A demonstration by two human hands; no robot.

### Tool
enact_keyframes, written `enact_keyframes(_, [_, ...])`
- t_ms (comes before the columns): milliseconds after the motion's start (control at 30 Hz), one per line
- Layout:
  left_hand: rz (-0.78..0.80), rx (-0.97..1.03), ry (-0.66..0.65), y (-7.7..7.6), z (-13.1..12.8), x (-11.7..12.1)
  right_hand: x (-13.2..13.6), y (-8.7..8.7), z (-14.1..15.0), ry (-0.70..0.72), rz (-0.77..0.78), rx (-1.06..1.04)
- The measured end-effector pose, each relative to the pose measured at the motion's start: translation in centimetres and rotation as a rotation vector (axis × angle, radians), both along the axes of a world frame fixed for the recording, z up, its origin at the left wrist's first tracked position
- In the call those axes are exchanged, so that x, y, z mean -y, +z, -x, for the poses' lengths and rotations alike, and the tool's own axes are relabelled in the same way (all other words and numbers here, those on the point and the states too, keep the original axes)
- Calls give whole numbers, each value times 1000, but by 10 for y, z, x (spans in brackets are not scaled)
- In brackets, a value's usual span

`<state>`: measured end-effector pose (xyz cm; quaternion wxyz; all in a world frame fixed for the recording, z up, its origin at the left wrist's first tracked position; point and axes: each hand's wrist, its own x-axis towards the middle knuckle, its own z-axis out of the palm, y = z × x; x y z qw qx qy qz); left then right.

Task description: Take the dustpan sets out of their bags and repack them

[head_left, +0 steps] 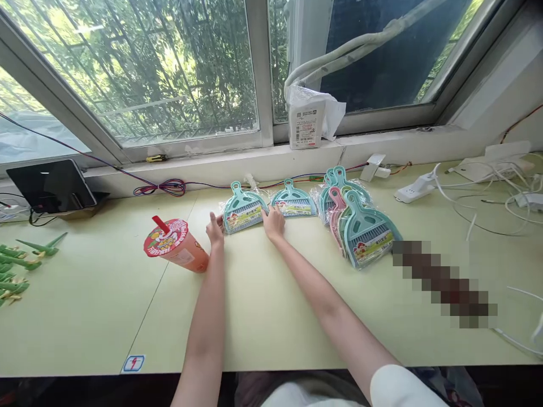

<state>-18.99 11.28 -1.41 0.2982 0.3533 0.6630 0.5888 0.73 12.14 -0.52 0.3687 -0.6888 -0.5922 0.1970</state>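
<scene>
A teal mini dustpan and brush set in clear plastic wrap stands near the back of the table, its handle upward. My left hand grips its left edge, and my right hand pinches its lower right corner. Just right of it is a second teal dustpan set, not held. Farther right, several wrapped dustpan sets, teal and pink, overlap in a group. Beside my left forearm a drink cup with a red straw is standing.
Green toy-like pieces lie at the far left, below a black tablet. Coiled wires run along the back edge. A power strip and white cables spread at the right. On the sill are a utility knife and a white package.
</scene>
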Motion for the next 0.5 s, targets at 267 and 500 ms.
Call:
enact_keyframes(267, [18,-374,-155,3,-3,3,1,11,4,-93,-46,40])
enact_keyframes(500, [24,-399,-52,-7,2,-15,-7,17,5,-37,-143,124])
